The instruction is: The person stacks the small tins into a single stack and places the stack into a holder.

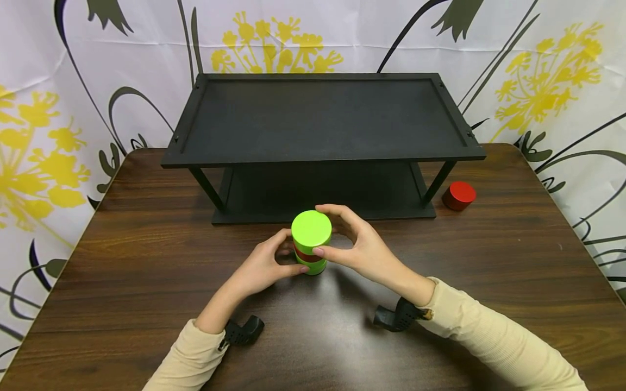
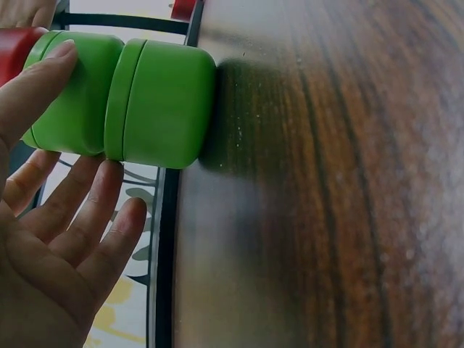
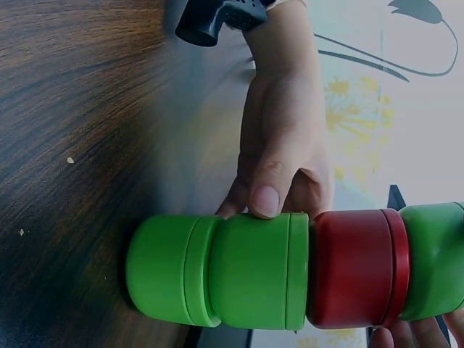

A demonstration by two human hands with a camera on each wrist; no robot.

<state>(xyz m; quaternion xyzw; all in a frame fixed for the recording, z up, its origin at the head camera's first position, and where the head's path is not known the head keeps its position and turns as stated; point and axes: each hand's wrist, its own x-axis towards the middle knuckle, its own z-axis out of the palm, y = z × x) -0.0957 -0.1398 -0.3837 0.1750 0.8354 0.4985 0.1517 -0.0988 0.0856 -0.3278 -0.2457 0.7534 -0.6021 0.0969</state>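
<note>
Four round lidded jars stand stacked upright on the table, in front of the black shelf. The two lowest are green: the bottom jar (image 3: 163,268) and the second jar (image 3: 250,272). Above them come a red jar (image 3: 355,268) and a green top jar (image 1: 311,228). My left hand (image 1: 261,266) steadies the second jar from the left, thumb on its near side and fingers behind. From the right, my right hand (image 1: 359,244) grips the top jar between thumb and fingers, its fingertips partly hidden behind it.
The black two-tier shelf (image 1: 318,119) stands at the back of the wooden table (image 1: 146,271). Right of its legs sits another red jar (image 1: 459,195). A patterned curtain (image 1: 367,32) hangs behind.
</note>
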